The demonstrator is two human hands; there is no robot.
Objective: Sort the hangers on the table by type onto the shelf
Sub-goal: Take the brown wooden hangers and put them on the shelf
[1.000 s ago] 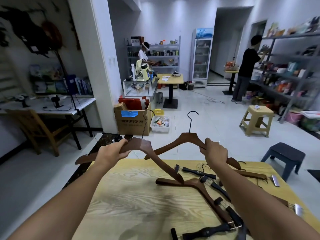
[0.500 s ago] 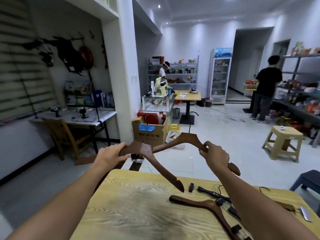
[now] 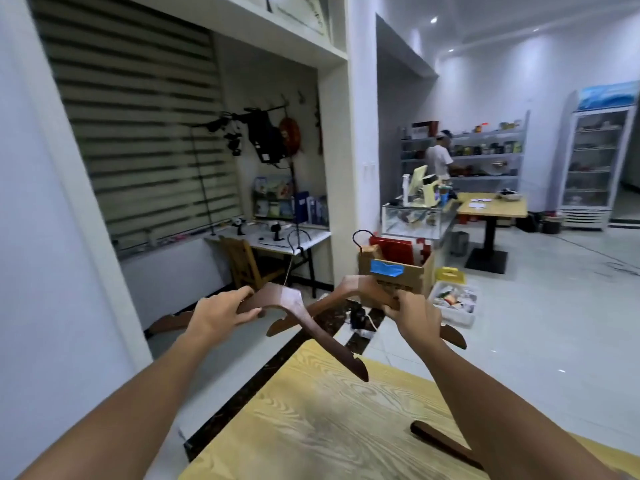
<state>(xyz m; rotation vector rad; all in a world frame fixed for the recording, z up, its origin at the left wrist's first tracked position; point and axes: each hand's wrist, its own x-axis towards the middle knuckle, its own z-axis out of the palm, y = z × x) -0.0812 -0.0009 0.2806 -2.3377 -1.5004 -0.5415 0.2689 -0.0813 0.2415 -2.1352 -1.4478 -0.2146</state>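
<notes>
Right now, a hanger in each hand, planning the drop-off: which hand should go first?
Left, probably: the left hand grips the left hanger, whose arm crosses in front of the right hanger in the right hand, so it comes away freely.

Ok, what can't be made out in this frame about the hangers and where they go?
Head view only.
- Third hanger on the table: one end shows; the right forearm covers the rest.
- Table: cut off by the bottom edge, so further hangers are unseen.
- Left hanger, right hanger: the left hand and right hand cover the gripped stretches.
- Target shelf: cannot tell which it is.
</notes>
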